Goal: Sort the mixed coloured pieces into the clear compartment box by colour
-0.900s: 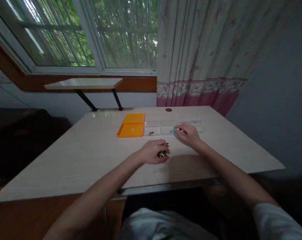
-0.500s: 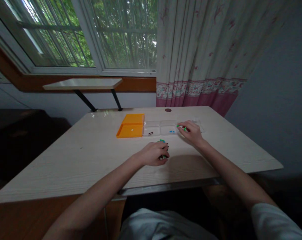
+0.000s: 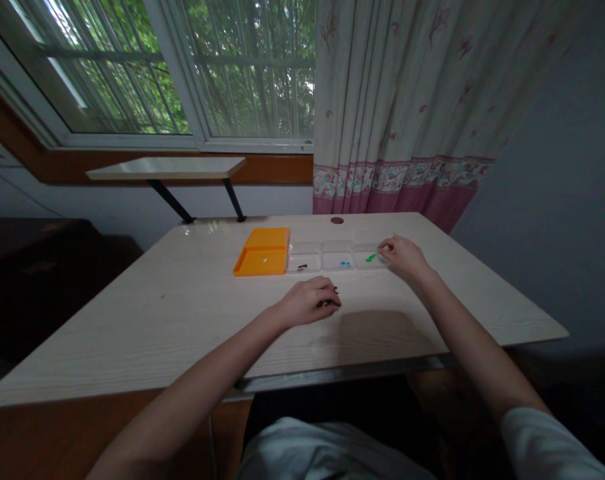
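My left hand rests low over the table in front of the clear tray, its fingers curled round several small dark pieces that poke out at the fingertips. My right hand is over the right end of the clear divided tray, thumb and fingers pinched together; whatever they hold is too small to make out. Beside its fingertips, small green pieces lie in one compartment. Blue pieces sit in the compartment to the left, and dark pieces in the one beyond that.
An open orange case with a small white piece in it adjoins the tray's left side. At the table's back left stands a raised shelf on dark legs. A round cable hole is near the back edge, before the curtain.
My right hand has moved right along the tray, and green pieces now show in the compartment it was over. The green and blue pieces by my left hand no longer show; that hand barely moved.
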`<control>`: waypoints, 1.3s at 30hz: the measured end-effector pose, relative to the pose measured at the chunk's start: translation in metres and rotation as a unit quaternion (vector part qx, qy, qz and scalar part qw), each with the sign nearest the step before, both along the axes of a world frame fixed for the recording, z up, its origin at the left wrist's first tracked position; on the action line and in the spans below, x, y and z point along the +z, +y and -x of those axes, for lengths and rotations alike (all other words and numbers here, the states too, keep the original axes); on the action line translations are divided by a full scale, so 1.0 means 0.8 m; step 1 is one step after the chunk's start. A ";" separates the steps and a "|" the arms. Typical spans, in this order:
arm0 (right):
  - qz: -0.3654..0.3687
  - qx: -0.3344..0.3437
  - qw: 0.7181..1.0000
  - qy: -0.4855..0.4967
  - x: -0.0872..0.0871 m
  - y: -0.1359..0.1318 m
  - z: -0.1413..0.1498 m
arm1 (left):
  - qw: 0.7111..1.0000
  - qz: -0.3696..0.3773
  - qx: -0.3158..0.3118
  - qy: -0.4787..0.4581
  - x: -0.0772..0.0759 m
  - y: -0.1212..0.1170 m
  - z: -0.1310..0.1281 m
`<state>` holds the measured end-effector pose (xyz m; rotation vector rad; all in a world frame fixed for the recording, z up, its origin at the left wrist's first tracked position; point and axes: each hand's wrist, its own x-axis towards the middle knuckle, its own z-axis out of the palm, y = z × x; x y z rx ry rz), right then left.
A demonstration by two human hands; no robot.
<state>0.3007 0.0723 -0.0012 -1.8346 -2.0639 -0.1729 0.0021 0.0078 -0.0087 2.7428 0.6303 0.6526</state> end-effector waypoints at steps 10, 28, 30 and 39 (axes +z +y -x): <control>0.045 0.020 0.999 -0.003 -0.008 0.004 0.000 | 0.880 0.304 0.163 -0.327 -0.013 0.024 -0.006; -0.114 0.326 0.933 0.102 -0.026 -0.060 0.121 | 0.930 0.199 0.170 -0.259 -0.017 0.030 -0.003; -0.116 0.327 0.932 0.103 -0.025 -0.060 0.121 | 0.934 0.181 0.171 -0.254 -0.014 0.028 -0.003; -0.127 0.330 0.930 0.101 -0.022 -0.061 0.122 | 0.961 0.085 0.162 -0.206 -0.011 0.023 0.003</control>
